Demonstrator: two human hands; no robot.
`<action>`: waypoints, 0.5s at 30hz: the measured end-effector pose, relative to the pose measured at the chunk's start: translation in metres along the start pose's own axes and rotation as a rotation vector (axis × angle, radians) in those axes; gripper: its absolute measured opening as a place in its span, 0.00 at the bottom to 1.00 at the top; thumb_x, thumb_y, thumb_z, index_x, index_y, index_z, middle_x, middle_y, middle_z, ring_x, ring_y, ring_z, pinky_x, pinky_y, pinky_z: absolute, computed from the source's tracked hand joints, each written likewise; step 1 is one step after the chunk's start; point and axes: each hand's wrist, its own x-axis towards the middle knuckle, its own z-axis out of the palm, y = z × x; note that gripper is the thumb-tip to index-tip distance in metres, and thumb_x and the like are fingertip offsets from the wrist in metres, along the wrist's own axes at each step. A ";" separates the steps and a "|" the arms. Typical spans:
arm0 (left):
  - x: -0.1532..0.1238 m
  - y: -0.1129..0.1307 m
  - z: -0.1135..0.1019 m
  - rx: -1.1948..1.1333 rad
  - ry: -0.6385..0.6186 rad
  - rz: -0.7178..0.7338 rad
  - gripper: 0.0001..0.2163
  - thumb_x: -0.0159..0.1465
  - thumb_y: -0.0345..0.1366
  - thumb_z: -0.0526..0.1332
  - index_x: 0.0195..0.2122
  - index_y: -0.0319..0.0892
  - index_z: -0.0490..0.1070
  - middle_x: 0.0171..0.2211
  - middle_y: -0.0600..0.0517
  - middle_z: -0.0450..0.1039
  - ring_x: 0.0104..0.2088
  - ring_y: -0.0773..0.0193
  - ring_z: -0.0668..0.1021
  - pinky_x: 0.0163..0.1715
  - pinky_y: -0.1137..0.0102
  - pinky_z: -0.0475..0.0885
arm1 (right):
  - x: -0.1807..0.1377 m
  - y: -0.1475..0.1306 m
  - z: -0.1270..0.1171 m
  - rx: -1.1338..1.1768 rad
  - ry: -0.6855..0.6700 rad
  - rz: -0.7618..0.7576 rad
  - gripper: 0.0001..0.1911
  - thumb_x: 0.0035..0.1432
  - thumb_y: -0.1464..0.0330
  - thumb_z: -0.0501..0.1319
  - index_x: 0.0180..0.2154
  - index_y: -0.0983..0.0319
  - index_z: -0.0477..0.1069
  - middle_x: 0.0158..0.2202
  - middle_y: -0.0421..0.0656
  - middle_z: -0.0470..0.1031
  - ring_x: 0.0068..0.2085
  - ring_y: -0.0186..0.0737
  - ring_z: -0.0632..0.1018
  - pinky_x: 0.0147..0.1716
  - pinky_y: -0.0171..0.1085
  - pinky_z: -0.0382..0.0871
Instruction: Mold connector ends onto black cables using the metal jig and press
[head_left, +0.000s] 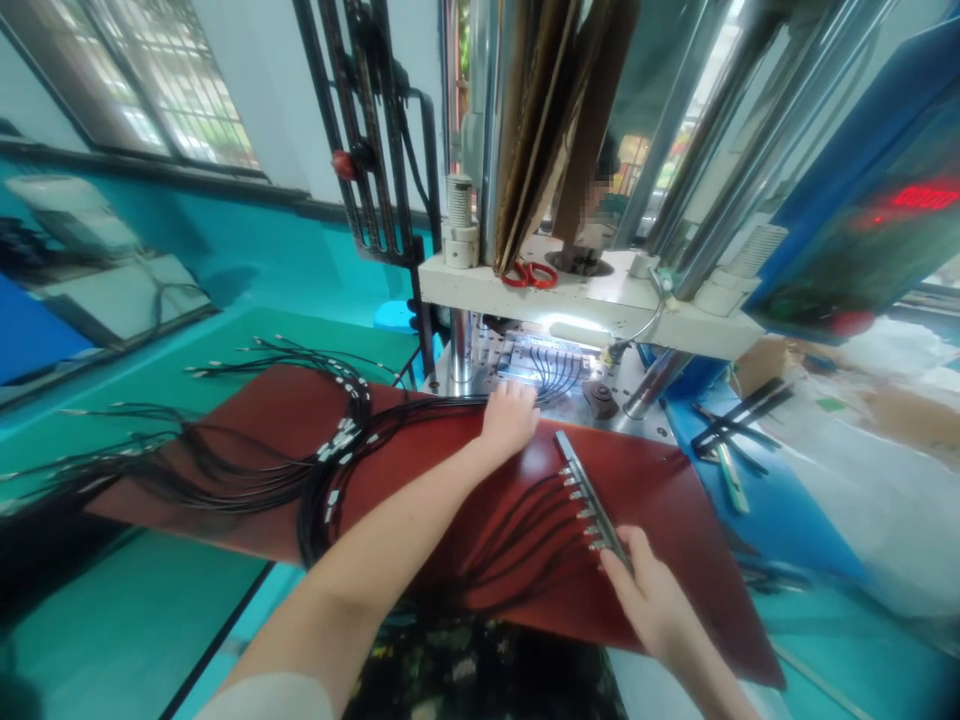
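Observation:
My left hand [510, 415] is at the front edge of the press's lower plate, its fingers closed over a bundle of black cables [442, 403]. Thin cable ends [553, 370] fan out from there into a metal mould [536, 357] under the light. My right hand [649, 590] grips the near end of a metal bar [581, 485], tilted above the brown board. Several silvery connectors [577, 495] line the bar's left side, with black cables [517, 530] trailing from them toward me. The fingertips of my left hand are partly hidden.
Coiled black cables with white tags [341, 440] lie on the brown board [645, 480] at left. Red-handled scissors [529, 274] rest on the press's white upper plate [480, 285]. Pliers and a cutter [731, 478] lie on a blue surface at right. A control box [870, 200] juts in at upper right.

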 end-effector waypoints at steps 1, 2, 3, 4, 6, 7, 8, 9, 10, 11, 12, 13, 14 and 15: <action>0.001 -0.005 -0.001 0.108 0.041 -0.002 0.11 0.60 0.39 0.53 0.40 0.39 0.66 0.44 0.43 0.63 0.47 0.53 0.63 0.44 0.61 0.58 | 0.000 0.000 0.000 -0.222 -0.031 -0.023 0.12 0.58 0.59 0.50 0.36 0.61 0.61 0.23 0.44 0.74 0.26 0.48 0.76 0.24 0.38 0.62; 0.002 -0.010 0.000 0.175 0.058 -0.003 0.13 0.59 0.41 0.55 0.41 0.39 0.65 0.44 0.42 0.63 0.47 0.52 0.62 0.44 0.61 0.58 | 0.000 0.000 0.000 -0.425 -0.050 -0.050 0.12 0.60 0.60 0.47 0.35 0.61 0.60 0.21 0.46 0.73 0.25 0.50 0.76 0.22 0.38 0.59; 0.002 -0.013 0.003 0.218 0.062 0.006 0.14 0.59 0.43 0.55 0.40 0.38 0.65 0.43 0.42 0.64 0.46 0.51 0.63 0.43 0.60 0.57 | 0.001 0.001 0.001 -0.586 -0.058 -0.076 0.12 0.60 0.61 0.45 0.34 0.62 0.60 0.20 0.47 0.73 0.24 0.52 0.76 0.20 0.37 0.57; 0.001 -0.015 0.006 0.242 0.057 0.022 0.15 0.58 0.45 0.55 0.39 0.37 0.66 0.41 0.42 0.64 0.45 0.51 0.63 0.43 0.60 0.57 | 0.001 0.003 0.001 -0.710 -0.049 -0.101 0.13 0.61 0.61 0.45 0.34 0.62 0.61 0.19 0.48 0.73 0.23 0.54 0.76 0.19 0.37 0.54; 0.000 -0.017 0.016 0.258 0.046 0.050 0.16 0.58 0.46 0.55 0.36 0.37 0.66 0.37 0.43 0.65 0.42 0.52 0.64 0.41 0.60 0.57 | 0.005 0.007 0.000 -0.852 -0.031 -0.158 0.13 0.60 0.62 0.46 0.34 0.62 0.63 0.19 0.49 0.73 0.23 0.55 0.76 0.19 0.37 0.53; 0.000 -0.017 0.021 0.257 0.050 0.053 0.15 0.58 0.46 0.55 0.35 0.37 0.65 0.36 0.44 0.65 0.41 0.53 0.65 0.40 0.60 0.57 | 0.009 0.008 -0.004 -0.873 -0.035 -0.184 0.12 0.59 0.62 0.48 0.33 0.62 0.65 0.18 0.49 0.72 0.22 0.55 0.75 0.19 0.37 0.52; 0.000 -0.017 0.026 0.251 0.060 0.051 0.15 0.58 0.46 0.55 0.35 0.38 0.65 0.36 0.44 0.65 0.40 0.54 0.65 0.39 0.59 0.57 | 0.016 0.008 -0.009 -0.835 -0.061 -0.212 0.11 0.57 0.62 0.50 0.31 0.61 0.65 0.18 0.48 0.72 0.22 0.54 0.75 0.19 0.36 0.52; 0.000 -0.016 0.029 0.243 0.073 0.053 0.14 0.59 0.45 0.55 0.35 0.38 0.65 0.35 0.45 0.65 0.39 0.54 0.65 0.39 0.59 0.57 | 0.025 0.005 -0.016 -0.756 -0.098 -0.246 0.09 0.55 0.63 0.53 0.29 0.61 0.66 0.18 0.47 0.72 0.21 0.52 0.74 0.19 0.36 0.53; 0.001 -0.016 0.032 0.233 0.086 0.058 0.13 0.59 0.44 0.55 0.35 0.39 0.65 0.35 0.46 0.65 0.39 0.55 0.65 0.38 0.59 0.58 | 0.039 -0.001 -0.024 -0.641 -0.152 -0.281 0.09 0.53 0.63 0.54 0.27 0.60 0.66 0.18 0.46 0.72 0.21 0.49 0.74 0.19 0.36 0.54; 0.001 -0.017 0.034 0.222 0.096 0.065 0.12 0.59 0.44 0.55 0.35 0.39 0.64 0.35 0.47 0.65 0.38 0.55 0.65 0.38 0.59 0.58 | 0.056 -0.008 -0.032 -0.497 -0.203 -0.307 0.10 0.54 0.62 0.54 0.24 0.60 0.65 0.19 0.44 0.72 0.22 0.46 0.74 0.20 0.36 0.56; 0.001 -0.017 0.034 0.209 0.101 0.072 0.11 0.59 0.43 0.55 0.34 0.39 0.64 0.35 0.47 0.65 0.38 0.55 0.65 0.38 0.59 0.58 | 0.077 -0.019 -0.039 -0.401 -0.218 -0.325 0.13 0.56 0.62 0.52 0.24 0.59 0.65 0.20 0.42 0.72 0.23 0.42 0.74 0.21 0.35 0.59; 0.002 -0.018 0.035 0.198 0.103 0.075 0.11 0.59 0.43 0.55 0.34 0.40 0.64 0.35 0.47 0.65 0.38 0.55 0.65 0.37 0.59 0.58 | 0.100 -0.030 -0.044 -0.347 -0.219 -0.336 0.14 0.58 0.61 0.49 0.24 0.59 0.65 0.21 0.40 0.72 0.24 0.39 0.73 0.23 0.35 0.60; 0.003 -0.018 0.034 0.186 0.103 0.076 0.11 0.58 0.43 0.55 0.34 0.40 0.64 0.35 0.48 0.64 0.38 0.55 0.65 0.37 0.59 0.58 | 0.126 -0.043 -0.047 -0.281 -0.185 -0.327 0.16 0.59 0.61 0.47 0.26 0.60 0.64 0.19 0.38 0.69 0.21 0.36 0.71 0.21 0.34 0.61; 0.003 -0.019 0.034 0.175 0.102 0.075 0.10 0.58 0.42 0.55 0.34 0.40 0.63 0.35 0.48 0.64 0.38 0.55 0.65 0.37 0.59 0.58 | 0.153 -0.056 -0.047 -0.062 -0.161 -0.271 0.14 0.58 0.60 0.50 0.27 0.61 0.65 0.17 0.37 0.67 0.19 0.35 0.69 0.22 0.34 0.62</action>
